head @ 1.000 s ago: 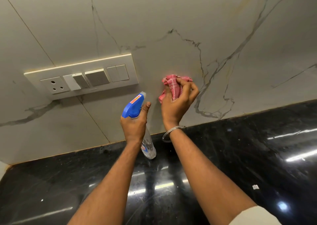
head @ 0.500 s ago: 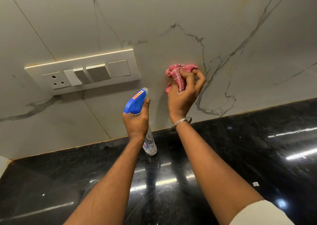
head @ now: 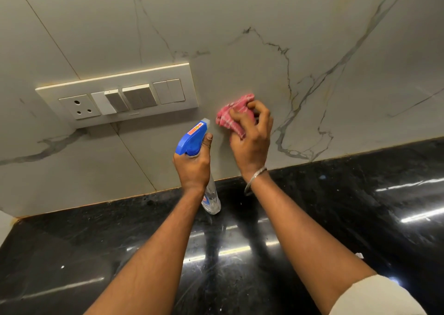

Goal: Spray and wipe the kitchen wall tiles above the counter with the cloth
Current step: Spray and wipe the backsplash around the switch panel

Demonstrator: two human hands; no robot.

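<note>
- Pale, marble-look wall tiles (head: 240,14) fill the upper half of the view, crossed by grey veins and thin joint lines.
- Below them runs the black, glossy surface (head: 360,218), which meets the tiles along a thin brownish seam and mirrors strips of light.
- Two bare forearms reach up from the lower edge toward the wall. A cream sleeve (head: 374,298) shows on the right arm at the bottom corner.
- A cream switch plate (head: 115,74) sits on the tiles at the left, with a three-pin socket at its left end and rocker switches beside it.
- The right hand (head: 251,146) is curled round the cloth, fingers bent over it, and presses it to the tile just right of the plate's lower corner.
- The left hand (head: 192,168), close beside the right, is clenched round the neck of the bottle, with one fingertip lying along the spray head.
- The clear bottle (head: 212,200) hangs tilted below that hand, its base over the surface near the wall; whether it touches, I cannot tell.
- Its blue spray head (head: 191,140) points up at the tiles, the nozzle just left of the cloth.
- The cloth (head: 230,115) is pink with pale stripes, bunched and slightly blurred.
- A silver bangle (head: 254,177) circles the right wrist.
- A small white scrap (head: 358,255) lies on the surface at the right.
</note>
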